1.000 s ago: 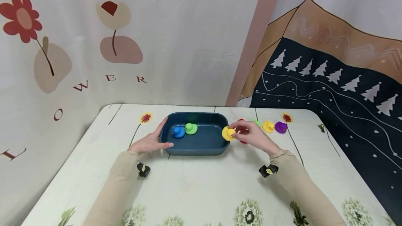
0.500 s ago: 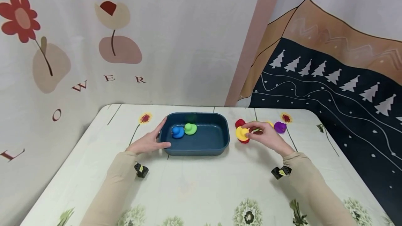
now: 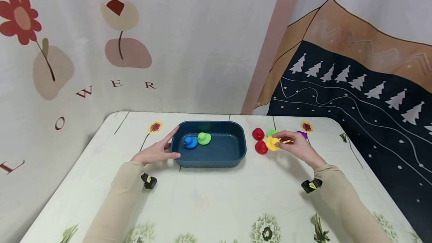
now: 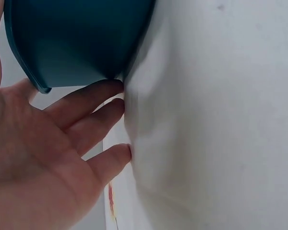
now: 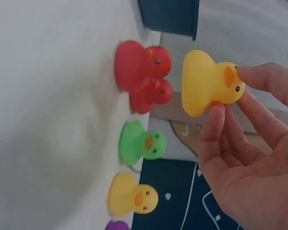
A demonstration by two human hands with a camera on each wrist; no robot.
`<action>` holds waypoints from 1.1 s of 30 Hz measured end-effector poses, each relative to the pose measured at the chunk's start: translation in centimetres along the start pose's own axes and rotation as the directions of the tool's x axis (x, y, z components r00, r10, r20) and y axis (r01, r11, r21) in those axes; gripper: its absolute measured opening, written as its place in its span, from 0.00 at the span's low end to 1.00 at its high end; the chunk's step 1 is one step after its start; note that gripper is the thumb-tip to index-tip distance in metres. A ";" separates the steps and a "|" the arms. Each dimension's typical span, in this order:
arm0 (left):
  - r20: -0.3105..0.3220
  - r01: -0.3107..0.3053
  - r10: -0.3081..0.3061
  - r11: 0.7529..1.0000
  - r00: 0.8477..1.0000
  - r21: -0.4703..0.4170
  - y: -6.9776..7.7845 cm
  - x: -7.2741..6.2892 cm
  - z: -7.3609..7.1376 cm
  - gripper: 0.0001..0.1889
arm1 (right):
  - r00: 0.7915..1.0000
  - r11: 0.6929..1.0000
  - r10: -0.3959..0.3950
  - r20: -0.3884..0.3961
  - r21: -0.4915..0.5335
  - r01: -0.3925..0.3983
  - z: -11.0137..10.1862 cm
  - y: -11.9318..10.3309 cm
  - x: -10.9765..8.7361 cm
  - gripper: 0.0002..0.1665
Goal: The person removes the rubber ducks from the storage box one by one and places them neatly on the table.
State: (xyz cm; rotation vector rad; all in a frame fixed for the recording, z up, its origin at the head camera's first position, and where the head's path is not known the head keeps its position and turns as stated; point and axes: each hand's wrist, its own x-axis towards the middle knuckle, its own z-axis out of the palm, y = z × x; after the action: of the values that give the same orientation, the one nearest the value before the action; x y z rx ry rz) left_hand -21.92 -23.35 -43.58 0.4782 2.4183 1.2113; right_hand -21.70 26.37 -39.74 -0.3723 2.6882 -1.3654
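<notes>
My right hand (image 3: 297, 147) pinches a yellow rubber duck (image 3: 272, 143) between thumb and fingertips. In the right wrist view this duck (image 5: 201, 84) hangs off the table, its orange beak near my thumb. My left hand (image 3: 156, 153) rests against the left end of a dark blue tray (image 3: 216, 163), thumb by the near corner and index finger along the far one. The left wrist view shows its fingers (image 4: 93, 127) fairly straight beside the tray wall. Inside the tray, at its left, a blue duck (image 3: 190, 142) and a green duck (image 3: 204, 138) sit side by side.
Right of the tray stand two red ducks (image 3: 261, 147), with a green duck (image 5: 137, 143) beyond them. Another yellow duck (image 5: 127, 194) and a purple duck (image 3: 302, 134) are further right, partly hidden by my right hand in the head view. A fabric wall (image 3: 189, 66) rises behind the table.
My right hand has moved right with the yellow duck, from the tray's right rim to past the red ducks. My left hand and the tray have stayed almost in place.
</notes>
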 end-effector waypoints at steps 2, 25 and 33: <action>-0.003 0.005 -0.005 1.000 1.000 -0.006 0.1 0.0 0.0 0.50 | 1.000 1.000 0.006 -0.006 -0.003 -0.007 -0.2 0.3 -0.1 0.18; -0.004 0.015 -0.015 1.000 1.000 -0.017 0.0 0.2 0.3 0.49 | 0.999 0.999 0.042 -0.013 0.029 -0.041 -0.1 3.5 0.1 0.18; -0.010 0.011 -0.012 1.000 1.000 -0.021 0.0 0.1 0.2 0.49 | 0.997 0.995 0.079 -0.007 0.056 -0.079 0.5 3.9 0.1 0.18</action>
State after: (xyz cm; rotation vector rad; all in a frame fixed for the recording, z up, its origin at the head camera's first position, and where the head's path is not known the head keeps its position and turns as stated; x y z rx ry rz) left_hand -21.89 -23.23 -43.73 0.4527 2.4109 1.2354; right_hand -22.30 28.14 -43.18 -0.2526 2.6349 -1.4199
